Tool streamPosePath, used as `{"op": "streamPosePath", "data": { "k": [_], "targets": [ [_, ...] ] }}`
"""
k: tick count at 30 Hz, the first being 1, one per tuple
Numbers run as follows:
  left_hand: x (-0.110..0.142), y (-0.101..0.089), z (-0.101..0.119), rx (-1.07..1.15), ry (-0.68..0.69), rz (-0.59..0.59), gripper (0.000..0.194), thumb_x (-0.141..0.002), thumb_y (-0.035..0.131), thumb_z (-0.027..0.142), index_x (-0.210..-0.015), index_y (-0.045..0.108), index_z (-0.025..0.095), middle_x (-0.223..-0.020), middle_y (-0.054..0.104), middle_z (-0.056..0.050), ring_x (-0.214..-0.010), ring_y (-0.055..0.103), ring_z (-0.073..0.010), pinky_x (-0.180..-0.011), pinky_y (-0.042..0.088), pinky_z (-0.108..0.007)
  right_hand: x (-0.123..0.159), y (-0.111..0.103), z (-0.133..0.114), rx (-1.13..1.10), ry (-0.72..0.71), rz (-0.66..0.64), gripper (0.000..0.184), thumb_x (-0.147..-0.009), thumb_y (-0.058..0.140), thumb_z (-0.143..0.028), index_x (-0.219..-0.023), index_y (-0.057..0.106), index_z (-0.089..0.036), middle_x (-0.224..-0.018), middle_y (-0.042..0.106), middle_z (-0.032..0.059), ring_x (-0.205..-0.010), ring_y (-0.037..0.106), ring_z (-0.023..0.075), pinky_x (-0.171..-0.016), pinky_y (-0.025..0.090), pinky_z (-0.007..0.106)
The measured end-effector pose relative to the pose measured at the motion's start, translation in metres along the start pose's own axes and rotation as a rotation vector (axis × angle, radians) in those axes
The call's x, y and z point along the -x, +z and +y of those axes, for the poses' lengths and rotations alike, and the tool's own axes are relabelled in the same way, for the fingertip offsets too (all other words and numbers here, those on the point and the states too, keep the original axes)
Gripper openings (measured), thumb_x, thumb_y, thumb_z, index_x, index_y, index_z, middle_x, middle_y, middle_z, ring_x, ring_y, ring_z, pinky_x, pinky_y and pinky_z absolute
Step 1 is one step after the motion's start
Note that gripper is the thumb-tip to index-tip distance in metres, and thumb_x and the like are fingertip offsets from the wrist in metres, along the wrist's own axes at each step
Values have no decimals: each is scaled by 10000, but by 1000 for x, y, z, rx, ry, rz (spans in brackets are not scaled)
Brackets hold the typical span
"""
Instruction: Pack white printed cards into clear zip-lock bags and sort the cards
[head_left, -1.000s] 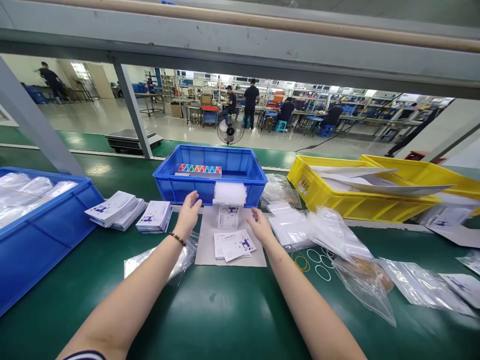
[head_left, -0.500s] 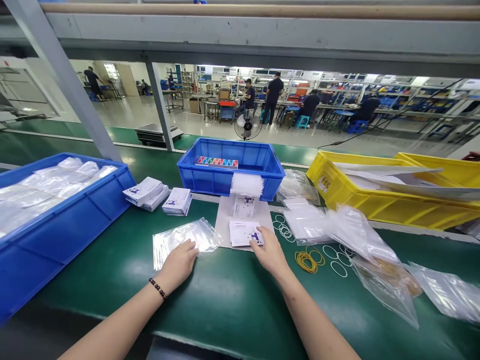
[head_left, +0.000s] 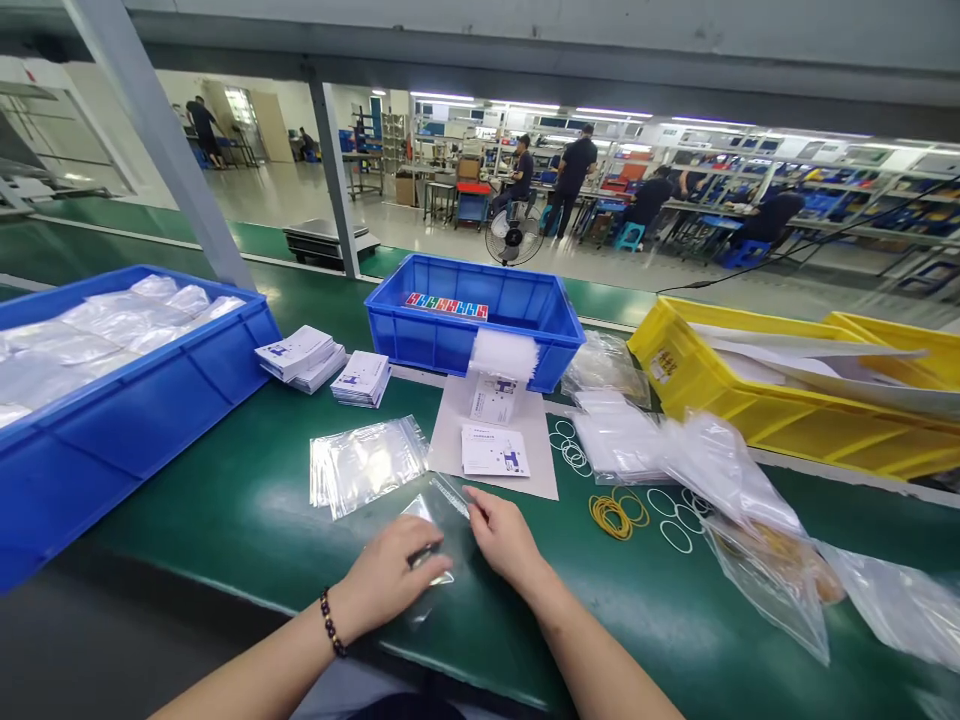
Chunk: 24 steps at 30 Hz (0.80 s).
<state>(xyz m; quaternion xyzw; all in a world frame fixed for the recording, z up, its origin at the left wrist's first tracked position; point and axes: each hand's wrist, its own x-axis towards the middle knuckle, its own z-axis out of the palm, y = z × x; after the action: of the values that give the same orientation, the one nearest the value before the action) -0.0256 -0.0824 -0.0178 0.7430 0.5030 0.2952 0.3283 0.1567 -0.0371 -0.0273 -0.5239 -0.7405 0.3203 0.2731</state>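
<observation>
A clear zip bag (head_left: 421,512) is between my two hands, just above the green table near its front edge. My left hand (head_left: 394,572), with a beaded bracelet at the wrist, curls its fingers and thumb over the bag's lower left part. The fingers of my right hand (head_left: 501,532) pinch the bag's upper right edge by the zip strip. Behind them lies a fanned pile of clear bags (head_left: 371,462). To its right, a few printed cards (head_left: 495,452) rest on a grey cardboard sheet (head_left: 541,478), apart from both hands.
Stacks of cards (head_left: 361,378) stand behind left. A blue bin of packed bags (head_left: 187,370) is at left, another blue bin (head_left: 420,340) behind, a yellow bin (head_left: 750,410) at right. Rubber bands (head_left: 611,515) and white packets (head_left: 619,440) lie right. People work in the background.
My left hand has left the bag pile and moved right and nearer, with one bag. My right hand has come off the cards and now grips that bag's edge. The view has tilted.
</observation>
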Motion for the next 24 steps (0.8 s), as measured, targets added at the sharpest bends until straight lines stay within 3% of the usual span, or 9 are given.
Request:
{"op": "streamPosePath", "data": {
  "k": [3, 6, 10, 13, 15, 18, 21, 24],
  "targets": [
    [-22, 0, 12, 399, -332, 32, 375, -793, 457, 484, -790, 645, 159, -717, 649, -62, -659, 614, -167, -545, 500, -265, 9, 5, -1, 239, -350, 126, 370, -854, 341, -156, -1105, 613, -146, -778, 654, 88, -705, 613, 179, -648, 505, 292],
    [-40, 3, 14, 681, -512, 76, 397, -686, 516, 539, -630, 558, 149, -573, 560, -19, -484, 535, -127, -388, 383, -214, 13, 8, -5, 339, -522, 192, 387, -852, 315, -120, -1125, 589, -125, -695, 620, 81, -619, 573, 179, -566, 479, 289],
    [-44, 9, 13, 676, -478, 100, 363, -640, 576, 496, -514, 483, 169, -470, 480, 25, -430, 442, -92, -415, 346, -210, 12, 5, -15, 151, -436, 150, 263, -849, 427, -198, -1050, 596, -186, -747, 622, 50, -664, 569, 162, -602, 477, 270],
    [-41, 14, 11, 568, -395, 106, 358, -681, 545, 484, -509, 477, 178, -442, 447, 40, -432, 408, -96, -443, 324, -225, 10, 1, -20, 35, -292, 101, 140, -821, 477, -215, -792, 613, -206, -656, 573, 7, -609, 533, 134, -555, 431, 233],
    [-39, 16, 11, 477, -351, 85, 362, -726, 494, 469, -502, 459, 186, -454, 452, 35, -451, 416, -107, -464, 320, -236, 9, 0, -20, 21, -231, 90, 213, -825, 436, -189, -651, 559, -200, -595, 529, -8, -554, 497, 116, -522, 391, 219],
    [-36, 20, 10, 335, -292, 46, 354, -766, 438, 421, -495, 422, 194, -481, 458, 27, -493, 423, -118, -507, 317, -248, 8, 4, -15, 100, -189, 113, 271, -824, 401, -170, -565, 476, -197, -558, 494, -11, -516, 457, 111, -498, 345, 225],
    [-36, 22, 11, 231, -247, 49, 343, -756, 424, 391, -480, 365, 197, -486, 421, 29, -510, 389, -116, -516, 280, -252, 5, 9, -8, 286, -193, 238, 272, -810, 397, -151, -547, 449, -200, -547, 480, 4, -527, 444, 132, -513, 326, 252],
    [-38, 22, 10, 302, -337, 14, 349, -706, 452, 420, -460, 336, 200, -462, 360, 42, -483, 331, -102, -492, 242, -246, 3, 9, -3, 425, -227, 355, 284, -848, 359, -146, -606, 500, -194, -578, 499, 28, -570, 459, 157, -563, 350, 277]
  ]
}}
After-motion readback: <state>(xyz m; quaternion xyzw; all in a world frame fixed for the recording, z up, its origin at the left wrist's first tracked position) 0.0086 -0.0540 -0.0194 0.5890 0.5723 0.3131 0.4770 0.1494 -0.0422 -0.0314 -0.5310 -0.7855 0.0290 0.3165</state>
